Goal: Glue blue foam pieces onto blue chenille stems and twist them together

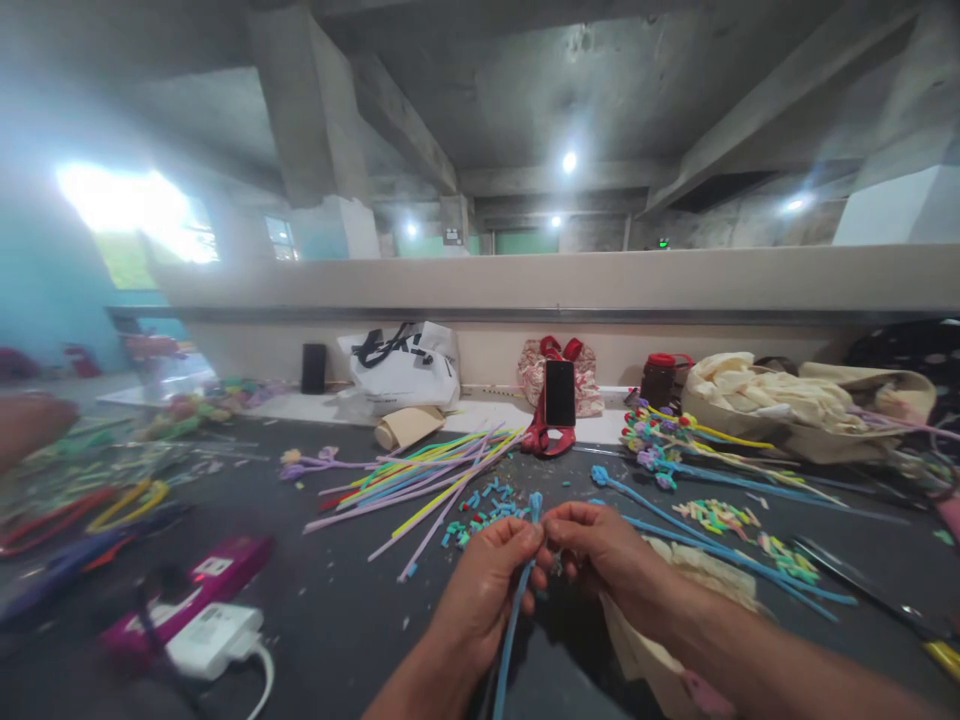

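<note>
My left hand is closed around a blue pipe cleaner. The stem stands nearly upright, its bunched blue tip showing above my thumb and its tail hanging down towards me. Close against that tip, my right hand has thumb and fingers pinched together; what lies between them is hidden. Just beyond my hands is a scatter of short blue, teal and red cut pieces. More blue pipe cleaners, one with a knobbed end, lie beside my right hand.
Long coloured pipe cleaners lie ahead to the left; finished-looking flower stems are at right. A phone stands on a red holder. A purple power strip with a white charger sits left. Another person's blurred hand enters far left.
</note>
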Demonstrator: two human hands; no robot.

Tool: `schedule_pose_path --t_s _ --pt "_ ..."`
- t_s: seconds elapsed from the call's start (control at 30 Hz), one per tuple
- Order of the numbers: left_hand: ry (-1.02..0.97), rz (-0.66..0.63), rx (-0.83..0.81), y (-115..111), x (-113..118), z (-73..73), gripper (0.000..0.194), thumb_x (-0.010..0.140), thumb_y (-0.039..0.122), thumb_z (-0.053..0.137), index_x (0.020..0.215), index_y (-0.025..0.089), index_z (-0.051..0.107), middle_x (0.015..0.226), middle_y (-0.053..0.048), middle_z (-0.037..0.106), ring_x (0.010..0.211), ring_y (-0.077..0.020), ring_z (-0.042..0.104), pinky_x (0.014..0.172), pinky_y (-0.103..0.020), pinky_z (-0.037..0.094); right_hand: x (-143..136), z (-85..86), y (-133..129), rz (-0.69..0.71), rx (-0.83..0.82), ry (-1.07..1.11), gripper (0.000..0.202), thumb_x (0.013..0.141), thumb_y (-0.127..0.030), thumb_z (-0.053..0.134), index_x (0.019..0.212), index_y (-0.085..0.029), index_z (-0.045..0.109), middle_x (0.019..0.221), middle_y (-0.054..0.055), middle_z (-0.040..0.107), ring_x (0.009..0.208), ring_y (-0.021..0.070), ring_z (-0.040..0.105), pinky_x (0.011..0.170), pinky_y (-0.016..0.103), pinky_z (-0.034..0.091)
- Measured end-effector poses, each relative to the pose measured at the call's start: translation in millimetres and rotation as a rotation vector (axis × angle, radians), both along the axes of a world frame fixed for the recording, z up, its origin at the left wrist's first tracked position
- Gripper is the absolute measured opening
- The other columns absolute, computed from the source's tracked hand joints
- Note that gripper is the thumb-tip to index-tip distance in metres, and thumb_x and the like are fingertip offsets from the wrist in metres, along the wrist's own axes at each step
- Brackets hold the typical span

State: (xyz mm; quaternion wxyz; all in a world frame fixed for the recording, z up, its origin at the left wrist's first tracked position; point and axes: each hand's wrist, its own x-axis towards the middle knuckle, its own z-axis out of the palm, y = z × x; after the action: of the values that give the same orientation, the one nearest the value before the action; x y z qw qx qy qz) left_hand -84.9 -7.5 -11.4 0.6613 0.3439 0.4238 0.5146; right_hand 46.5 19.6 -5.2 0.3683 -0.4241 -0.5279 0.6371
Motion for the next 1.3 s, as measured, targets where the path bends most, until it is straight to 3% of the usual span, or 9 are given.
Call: schedule_pose_path --t_s 0.3,0.57,0.77,1.0,1.3 --pt "0.125 -0.041 0.033 3 -2 -7.5 0.024 0.064 0.035 0.059 0.061 0.014 0.049 0.045 0.004 0.052 0.03 -0.0024 0.039 0.028 -0.012 0.024 6 -4.5 2 0.04 -0.016 -0.027 0.024 0.062 -0.035 0.063 0.072 -0.014 0.058 0.051 -0.005 0.052 0.038 0.0041 0.041 0.033 0.016 0.019" --pt "0.394 0.007 0.059 4 1 -5.4 0.02 0.06 0.033 0.058 0.06 0.016 0.047 0.045 0.004 0.053 0.031 -0.0052 0.041 0.027 -0.015 0.026 11 -15.1 5 0.095 -0.036 -0.02 0.019 0.062 -0.031 0.063 0.071 -0.015 0.058 0.053 -0.004 0.055 0.039 0.0046 0.043 0.035 0.016 0.021" --pt "0.776 0.079 0.133 4 3 -5.4 0.012 0.062 0.028 0.049 0.056 0.018 0.048 0.037 0.007 0.046 0.029 -0.0081 0.04 0.029 -0.018 0.027 9 -13.0 2 0.047 -0.007 -0.081 0.019 0.06 -0.032 0.064 0.063 -0.016 0.054 0.039 -0.008 0.045 0.033 0.0037 0.037 0.034 0.015 0.019" --pt "1.159 0.173 0.369 -1 1 -1.4 0.014 0.064 0.024 0.047 0.056 0.018 0.056 0.052 0.002 0.057 0.051 -0.0107 0.049 0.048 -0.021 0.031 4 -10.1 -1 0.053 -0.047 -0.074 0.02 0.055 -0.026 0.067 0.067 -0.016 0.055 0.045 -0.008 0.048 0.034 0.0033 0.037 0.032 0.015 0.021" --pt "1.14 0.161 0.398 -4 2 0.0 0.013 0.065 0.025 0.048 0.057 0.018 0.057 0.054 0.002 0.056 0.053 -0.011 0.049 0.051 -0.021 0.03 4 -7.3 -1 0.054 -0.031 -0.028 0.018 0.056 -0.021 0.064 0.072 -0.016 0.057 0.047 -0.007 0.052 0.037 0.0036 0.041 0.034 0.015 0.021"
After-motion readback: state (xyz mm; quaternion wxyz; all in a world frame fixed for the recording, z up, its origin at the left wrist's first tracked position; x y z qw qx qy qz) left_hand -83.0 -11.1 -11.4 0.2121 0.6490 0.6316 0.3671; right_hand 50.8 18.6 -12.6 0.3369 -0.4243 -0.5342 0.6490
